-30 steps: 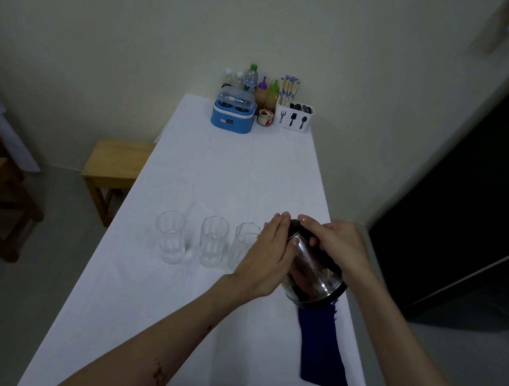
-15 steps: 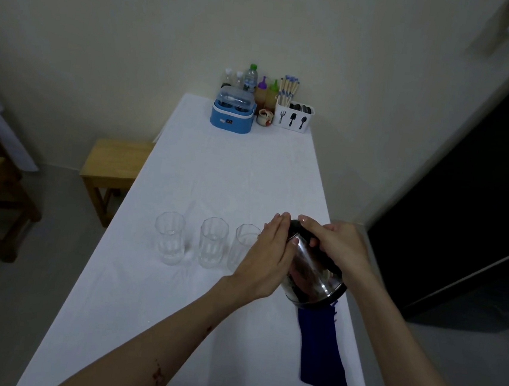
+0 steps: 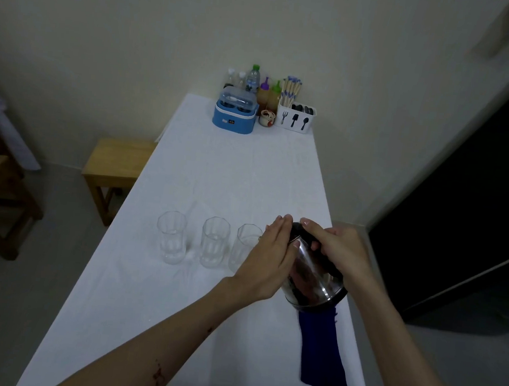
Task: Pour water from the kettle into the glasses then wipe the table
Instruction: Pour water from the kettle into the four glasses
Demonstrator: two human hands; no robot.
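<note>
A shiny steel kettle [image 3: 313, 279] with a black top stands near the right edge of the white table [image 3: 233, 172]. My right hand [image 3: 339, 252] grips its black handle at the top. My left hand [image 3: 269, 256] lies flat against the kettle's left side, fingers together. Three clear glasses stand in a row: the left glass [image 3: 172, 237], the middle glass [image 3: 215, 242] and the right glass [image 3: 243, 246], which my left hand partly hides. A dark blue cloth [image 3: 321, 355] lies on the table just behind the kettle, toward me.
At the table's far end stand a blue appliance [image 3: 235, 111], several bottles [image 3: 253, 79] and a white cutlery holder [image 3: 296, 119] with chopsticks. A wooden stool [image 3: 116, 161] stands left of the table. A dark doorway [image 3: 481, 183] is on the right.
</note>
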